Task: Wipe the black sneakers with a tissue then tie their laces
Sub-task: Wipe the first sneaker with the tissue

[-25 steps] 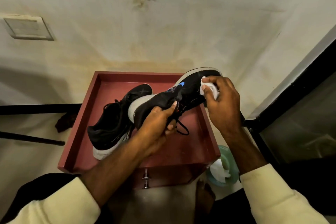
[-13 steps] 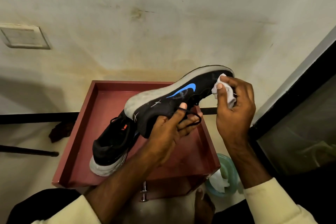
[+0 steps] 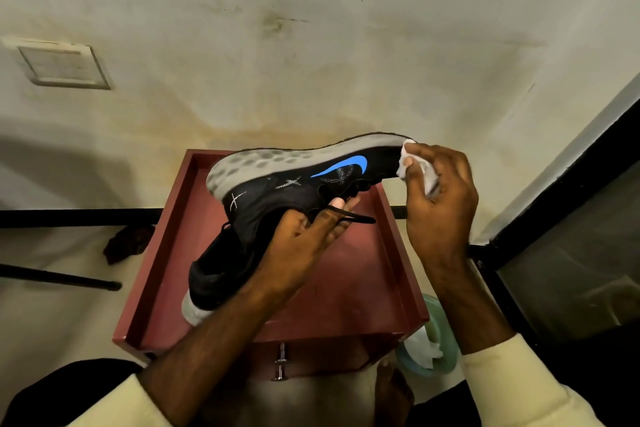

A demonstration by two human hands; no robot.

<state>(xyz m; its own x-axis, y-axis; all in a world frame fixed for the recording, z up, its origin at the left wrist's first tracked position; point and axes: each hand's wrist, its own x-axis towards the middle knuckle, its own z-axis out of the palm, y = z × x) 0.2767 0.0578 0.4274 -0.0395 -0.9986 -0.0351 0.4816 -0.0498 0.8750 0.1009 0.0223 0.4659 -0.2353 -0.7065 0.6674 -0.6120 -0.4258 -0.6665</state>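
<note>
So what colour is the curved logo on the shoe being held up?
The logo is bright blue on the black sneaker; head view shows it best.

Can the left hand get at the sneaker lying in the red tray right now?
Probably not yet: the left hand grips the raised sneaker, which hangs over the lying sneaker and covers much of it.

Cream long sleeves (image 3: 512, 378), dark trousers (image 3: 52, 388)

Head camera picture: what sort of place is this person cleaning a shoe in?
Most likely a plain room at home, not a workshop. A stained cream wall carries a wall plate, a small red cabinet with a rimmed top stands against it, and a green tub of tissues sits on the floor.
</note>
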